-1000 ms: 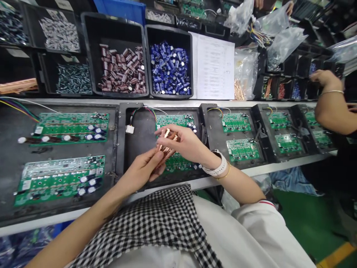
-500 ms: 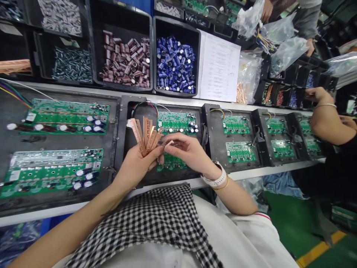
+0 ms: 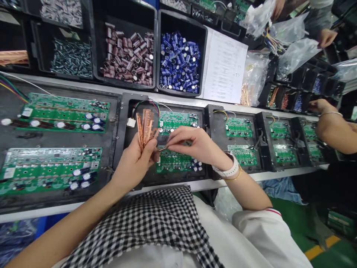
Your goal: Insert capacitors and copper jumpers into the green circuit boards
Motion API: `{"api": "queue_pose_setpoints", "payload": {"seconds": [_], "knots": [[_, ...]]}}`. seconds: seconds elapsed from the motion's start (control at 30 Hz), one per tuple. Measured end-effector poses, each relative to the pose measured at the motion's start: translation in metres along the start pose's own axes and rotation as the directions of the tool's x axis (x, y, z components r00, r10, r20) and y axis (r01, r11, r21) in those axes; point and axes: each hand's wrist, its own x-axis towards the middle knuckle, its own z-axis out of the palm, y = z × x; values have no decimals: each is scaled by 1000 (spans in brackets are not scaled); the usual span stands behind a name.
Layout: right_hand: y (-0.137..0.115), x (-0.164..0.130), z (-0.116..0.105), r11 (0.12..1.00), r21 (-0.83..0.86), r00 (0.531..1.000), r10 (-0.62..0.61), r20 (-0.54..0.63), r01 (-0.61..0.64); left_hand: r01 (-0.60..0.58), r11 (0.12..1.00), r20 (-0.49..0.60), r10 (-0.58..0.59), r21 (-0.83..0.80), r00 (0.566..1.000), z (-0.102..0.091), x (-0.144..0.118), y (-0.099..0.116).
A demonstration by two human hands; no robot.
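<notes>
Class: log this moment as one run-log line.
left hand: holds copper strips | right hand: pinches one strip | below: board

Left hand [image 3: 134, 162] raised, fingers curled closed in a fist-like grip, forearm angled up from lower left; right hand [image 3: 195, 143] pinching thumb-to-fingertips just beside it, wrist bent.
</notes>
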Motion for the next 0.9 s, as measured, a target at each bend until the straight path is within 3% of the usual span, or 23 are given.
{"api": "queue_pose_setpoints", "payload": {"seconds": [0.07, 0.17, 0.3, 0.37, 0.5, 0.63, 0.9], "knots": [[-6, 2, -7, 953, -293, 993, -47, 109, 77, 13, 999, 26, -14, 46, 1000, -2, 2, 1], [-5, 7, -20, 833, -526, 981, -92, 170, 169, 41, 999, -27, -40, 24, 999, -8, 8, 2], [23, 19, -37, 743, -657, 990, -139, 38, 129, 5, 995, -212, -28, -104, 977, -16, 20, 2], [43, 27, -42, 690, -720, 989, -141, -35, 73, 13, 990, -237, -46, -138, 970, -18, 26, 2], [76, 40, -43, 599, -800, 991, -120, -51, 32, 61, 997, -199, -71, -56, 977, -15, 29, 0], [88, 43, -43, 595, -804, 994, -83, -71, -8, 84, 996, -197, -75, 40, 978, -13, 29, -5], [99, 46, -46, 624, -781, 997, -34, -67, -31, 111, 987, -94, -122, -113, 988, -12, 31, -12]]}}
